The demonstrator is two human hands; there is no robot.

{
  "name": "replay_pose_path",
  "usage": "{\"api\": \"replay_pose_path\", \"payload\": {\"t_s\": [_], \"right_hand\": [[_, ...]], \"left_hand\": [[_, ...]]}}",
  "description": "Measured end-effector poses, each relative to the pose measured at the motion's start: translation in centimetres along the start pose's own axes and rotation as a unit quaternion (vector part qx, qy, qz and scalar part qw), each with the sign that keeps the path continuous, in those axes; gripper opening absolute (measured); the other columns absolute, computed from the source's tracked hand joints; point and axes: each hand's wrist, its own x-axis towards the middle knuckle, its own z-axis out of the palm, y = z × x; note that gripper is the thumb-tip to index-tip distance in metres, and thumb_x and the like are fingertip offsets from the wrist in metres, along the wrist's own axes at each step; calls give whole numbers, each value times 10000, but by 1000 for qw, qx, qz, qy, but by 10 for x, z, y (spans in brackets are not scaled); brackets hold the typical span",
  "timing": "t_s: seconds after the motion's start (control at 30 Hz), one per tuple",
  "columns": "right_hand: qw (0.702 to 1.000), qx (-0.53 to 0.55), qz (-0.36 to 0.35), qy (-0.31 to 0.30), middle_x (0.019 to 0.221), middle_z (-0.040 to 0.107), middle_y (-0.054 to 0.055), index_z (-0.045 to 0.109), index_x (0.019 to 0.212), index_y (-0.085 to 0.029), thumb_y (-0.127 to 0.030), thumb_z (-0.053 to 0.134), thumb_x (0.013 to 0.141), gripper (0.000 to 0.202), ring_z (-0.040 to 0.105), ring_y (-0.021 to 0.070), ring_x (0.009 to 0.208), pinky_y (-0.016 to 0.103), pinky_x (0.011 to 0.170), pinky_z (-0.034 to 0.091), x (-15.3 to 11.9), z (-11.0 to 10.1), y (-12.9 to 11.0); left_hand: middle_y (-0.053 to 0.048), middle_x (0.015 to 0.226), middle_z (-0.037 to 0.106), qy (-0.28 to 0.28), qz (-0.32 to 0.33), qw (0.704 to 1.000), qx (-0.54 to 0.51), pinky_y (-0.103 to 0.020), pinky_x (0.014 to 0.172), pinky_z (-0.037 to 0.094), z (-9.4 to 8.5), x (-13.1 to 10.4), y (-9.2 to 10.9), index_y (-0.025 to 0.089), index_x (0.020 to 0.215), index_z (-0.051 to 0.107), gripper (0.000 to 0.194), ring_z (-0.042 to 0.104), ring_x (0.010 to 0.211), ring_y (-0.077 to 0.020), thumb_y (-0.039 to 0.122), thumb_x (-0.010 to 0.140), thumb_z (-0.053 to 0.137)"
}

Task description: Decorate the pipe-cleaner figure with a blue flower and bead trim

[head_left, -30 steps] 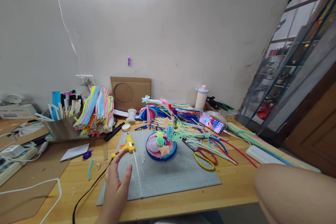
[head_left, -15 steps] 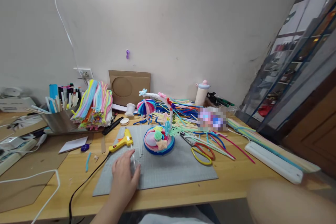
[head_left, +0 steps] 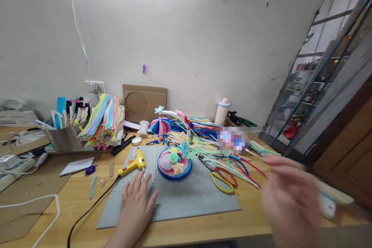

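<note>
My left hand [head_left: 138, 197] lies on the grey cutting mat [head_left: 200, 201], fingers stretched out. Just beyond its fingertips rests a yellow hot glue gun [head_left: 133, 164]. Clear glue sticks [head_left: 153, 166] lie between the gun and a pipe-cleaner ornament [head_left: 174, 164], which has a round blue-rimmed base and a white curved stem. A striped pink and blue ball [head_left: 161, 126] hangs from that stem. My right hand [head_left: 290, 197] is raised over the table's right side, smeared by motion, so its fingers cannot be made out. Scissors [head_left: 223, 180] with red and yellow handles lie between the ornament and my right hand.
Loose pipe cleaners [head_left: 200, 133] spread behind the ornament. A bottle [head_left: 222, 112] stands by the wall. At the left are a metal holder of pens [head_left: 65, 137], a pipe-cleaner bundle [head_left: 106, 124] and the gun's black cord [head_left: 87, 205]. A white power strip [head_left: 327, 205] is partly hidden at right.
My right hand has come into view at the right, where only a blurred arm showed before. My left hand's fingers have spread and flattened on the mat. The view has tilted up slightly.
</note>
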Motion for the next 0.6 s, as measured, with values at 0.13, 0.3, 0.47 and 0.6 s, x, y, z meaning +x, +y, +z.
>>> {"api": "replay_pose_path", "payload": {"t_s": [0.13,0.3,0.47,0.6], "right_hand": [[946,83,288,-127,1069,625,61,608,992,-257,-367,704,703,324,524,275,1112,471,1001,345,-14,52,63],[813,228,525,-108,1273,565,43,651,993,-261,-397,748,607,420,413,257,1276,408,1065,298,-53,81,109],[789,263,551,-70,1301,555,-6,682,945,-281,-379,732,613,349,373,233,1312,418,1094,260,-73,95,123],[791,263,550,-59,1258,590,-24,689,929,-284,-359,716,619,320,377,216,1311,398,1097,259,-72,106,125]], "left_hand": [[-116,1352,485,3,-19,1000,-17,-491,1055,216,0,2,0,215,1223,534,424,383,1269,-268,401,858,428],[-129,1305,518,24,-36,997,-57,-498,1040,247,0,2,-5,201,1209,538,411,421,1237,-273,391,862,427],[-128,1276,543,51,-51,989,-127,-511,1018,283,-3,0,-6,197,1186,539,394,453,1208,-287,360,834,470],[-133,1222,571,40,-75,959,-272,-511,999,329,-2,17,9,178,1167,530,409,485,1174,-288,316,782,524]]}}
